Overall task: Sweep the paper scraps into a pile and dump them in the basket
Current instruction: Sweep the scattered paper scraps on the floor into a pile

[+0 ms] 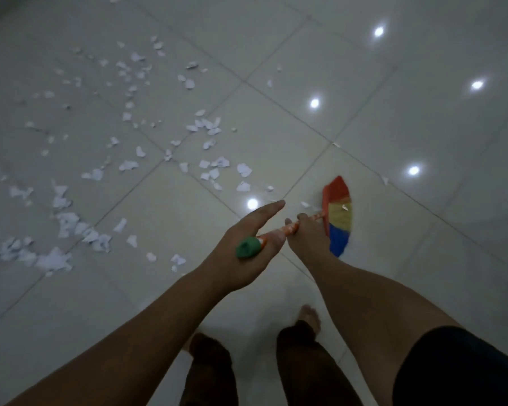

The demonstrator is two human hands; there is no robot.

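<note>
Both hands curl round our broom (339, 218): left hand (252, 238) at its green cap, forefinger straight, right hand (305, 232) lower. The orange handle slants up-right to fanned red, yellow and blue bristles on glossy tiles (393, 259); torn white paper scraps (211, 168) lie left.

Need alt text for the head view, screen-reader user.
A person holds a broom with both hands, left hand at the green handle end, right hand lower, its red, yellow and blue bristles down at the tiled floor. White paper scraps lie scattered to the left.
</note>
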